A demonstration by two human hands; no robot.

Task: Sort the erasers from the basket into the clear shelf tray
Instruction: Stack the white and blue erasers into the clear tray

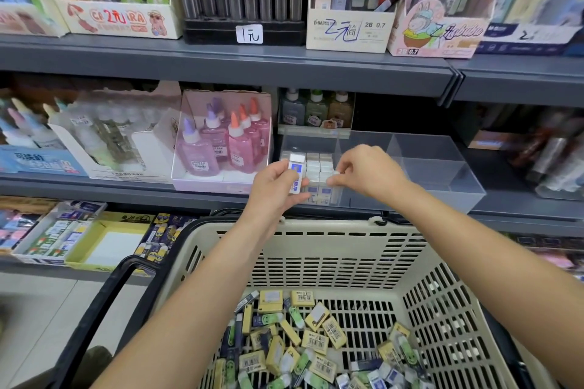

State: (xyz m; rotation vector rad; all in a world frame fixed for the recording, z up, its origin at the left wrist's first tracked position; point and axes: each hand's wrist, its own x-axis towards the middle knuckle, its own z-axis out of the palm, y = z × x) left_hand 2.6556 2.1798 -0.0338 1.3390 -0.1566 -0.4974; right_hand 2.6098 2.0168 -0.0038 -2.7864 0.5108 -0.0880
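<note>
Eraser (296,172), white block, gripped by left hand (272,190); right hand (368,172) pinches second eraser (335,173).

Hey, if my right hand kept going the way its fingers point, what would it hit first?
Most likely the stacked erasers in the clear tray, just beyond the right hand; depth is hard to judge.

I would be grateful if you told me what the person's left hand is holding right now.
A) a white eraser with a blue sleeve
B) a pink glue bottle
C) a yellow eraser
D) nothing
A: the left hand grips a white eraser with a blue sleeve in front of the clear shelf tray, while the right hand pinches a small white eraser.
</note>
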